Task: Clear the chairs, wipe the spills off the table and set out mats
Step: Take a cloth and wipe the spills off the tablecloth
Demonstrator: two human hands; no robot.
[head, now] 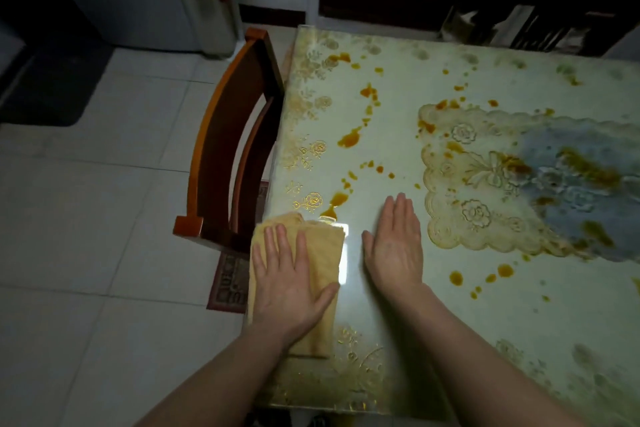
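Spill-spotted table point(450, 305): left hand point(289, 282) flat on lengthwise cloth point(323, 253).

bare table point(398, 305) ahead, chair point(221, 152) flanking left edge

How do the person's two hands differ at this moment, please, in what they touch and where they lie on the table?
The left hand presses flat on a folded yellow cloth; the right hand lies flat on the bare glossy table. The left hand sits at the table's edge beside the wooden chair; the right hand lies further in, near the lace mat. Both are open, palm down, fingers pointing towards the orange spills.
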